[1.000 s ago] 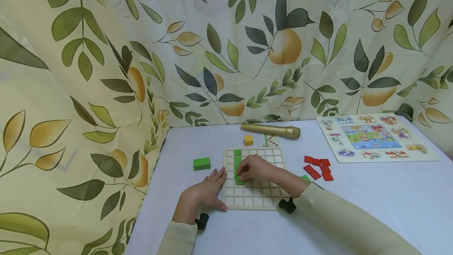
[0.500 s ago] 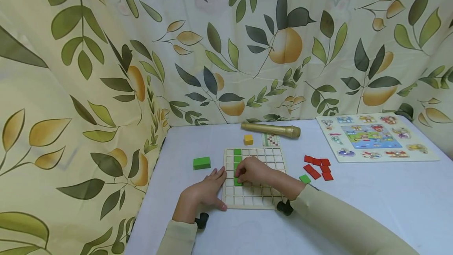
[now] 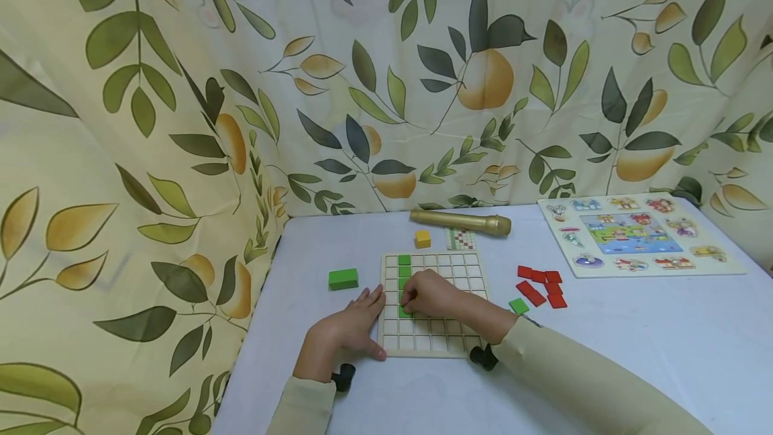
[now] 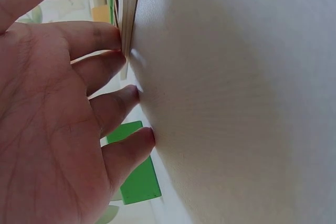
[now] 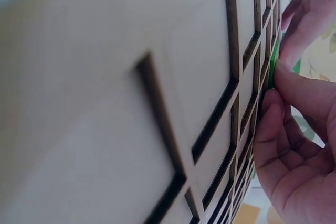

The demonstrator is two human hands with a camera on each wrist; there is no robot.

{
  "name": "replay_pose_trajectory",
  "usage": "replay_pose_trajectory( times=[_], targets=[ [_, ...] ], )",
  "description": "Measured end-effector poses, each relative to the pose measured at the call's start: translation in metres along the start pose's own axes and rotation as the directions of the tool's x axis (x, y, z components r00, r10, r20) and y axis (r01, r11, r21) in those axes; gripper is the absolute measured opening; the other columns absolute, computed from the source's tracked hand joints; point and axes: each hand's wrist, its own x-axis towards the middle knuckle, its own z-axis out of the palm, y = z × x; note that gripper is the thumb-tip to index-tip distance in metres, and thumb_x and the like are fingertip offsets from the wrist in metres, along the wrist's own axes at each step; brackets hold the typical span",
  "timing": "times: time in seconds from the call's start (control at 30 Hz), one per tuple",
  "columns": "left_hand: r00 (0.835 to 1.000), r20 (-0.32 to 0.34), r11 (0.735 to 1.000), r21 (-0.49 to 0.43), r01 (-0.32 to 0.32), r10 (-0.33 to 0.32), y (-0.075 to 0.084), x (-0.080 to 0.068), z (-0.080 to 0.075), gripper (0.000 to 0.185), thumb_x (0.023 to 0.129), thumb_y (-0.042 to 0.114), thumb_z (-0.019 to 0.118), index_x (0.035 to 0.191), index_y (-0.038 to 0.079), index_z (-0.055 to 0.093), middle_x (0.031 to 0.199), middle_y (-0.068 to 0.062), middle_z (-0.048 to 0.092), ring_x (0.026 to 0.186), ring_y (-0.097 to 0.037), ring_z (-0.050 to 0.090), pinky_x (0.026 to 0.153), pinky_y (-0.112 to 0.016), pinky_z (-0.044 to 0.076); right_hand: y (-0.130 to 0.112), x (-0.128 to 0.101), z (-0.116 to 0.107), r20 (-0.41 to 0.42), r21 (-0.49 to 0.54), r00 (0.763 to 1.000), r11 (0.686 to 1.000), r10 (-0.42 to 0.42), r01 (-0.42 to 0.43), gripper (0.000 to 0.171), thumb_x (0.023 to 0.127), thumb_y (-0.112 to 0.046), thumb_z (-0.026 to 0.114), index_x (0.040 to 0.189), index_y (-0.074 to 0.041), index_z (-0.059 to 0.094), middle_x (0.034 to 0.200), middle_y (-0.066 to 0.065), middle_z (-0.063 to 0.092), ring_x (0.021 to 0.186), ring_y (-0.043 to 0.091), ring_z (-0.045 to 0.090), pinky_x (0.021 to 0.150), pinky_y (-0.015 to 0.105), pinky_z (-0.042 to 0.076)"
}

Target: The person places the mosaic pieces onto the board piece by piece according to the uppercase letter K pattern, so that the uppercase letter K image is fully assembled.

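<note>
A light wooden grid board [image 3: 423, 342] lies on the table, with several green tiles [image 3: 404, 272] in a column near its left side. My right hand [image 3: 436, 294] is over the board, fingers curled, with thumb and fingertips on the lowest green tile [image 3: 406, 312]. In the right wrist view, the thumb meets this green tile [image 5: 274, 62] at the grid's surface; the fingers partly hide it. My left hand [image 3: 350, 329] lies spread against the board's left edge. Its fingertips touch the board edge [image 4: 126, 19] and the tablecloth in the left wrist view.
A green block [image 3: 343, 279] sits left of the board. To the right are a loose green tile [image 3: 519, 306] and several red tiles [image 3: 531, 293]. Behind the board lie a yellow block [image 3: 423, 239], a patterned card [image 3: 461, 240] and a gold microphone [image 3: 460, 222]. A picture puzzle [image 3: 568, 267] lies far right.
The lowest green tile has gone from tilted to flat in the column under my right hand, which shifted slightly left. The loose green tile by the sleeve is more exposed. My left hand stayed put.
</note>
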Motion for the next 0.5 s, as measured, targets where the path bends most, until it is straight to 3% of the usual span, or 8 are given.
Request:
replay_pose_trajectory(
  times=[0.5],
  targets=[
    [1.000,-0.003,1.000,-0.013,-0.013,0.013,-0.002,0.000,0.000,0.113,0.071,0.036,0.092,0.159,0.008,0.028,0.168,-0.002,0.015,0.154,-0.026,0.009,0.120,-0.050,0.023,0.004,-0.004,-0.011,0.006,0.064,1.000,0.998,0.010,-0.011,0.004,0.088,-0.012,0.079,0.091,-0.012,0.077,0.082,-0.010,0.069,0.079,0.009,0.060,0.074,0.030,0.053]
  ],
)
